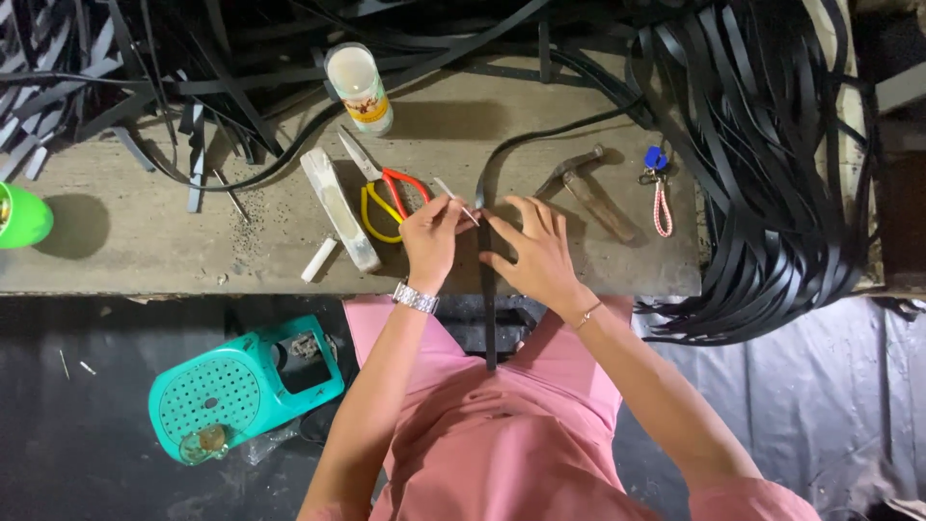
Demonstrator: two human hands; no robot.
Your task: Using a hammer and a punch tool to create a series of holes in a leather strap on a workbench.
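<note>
Near the middle of the frame, the left hand (431,236) is pinching a thin metal awl-like tool (455,201), its tip touching a black strap (487,280) that is running down over the workbench (145,241) edge toward the lap. The right hand (535,253) is lying spread, fingers pressing the strap flat. Just left, red-and-yellow scissors (386,188) are lying; a hammer (584,183) is resting upper right of the hands.

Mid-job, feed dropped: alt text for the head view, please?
The left hand presses a thin metal tool against a black strap that the right hand pins flat on the worn workbench. Scissors, a hammer and a glue bottle lie nearby.
</note>
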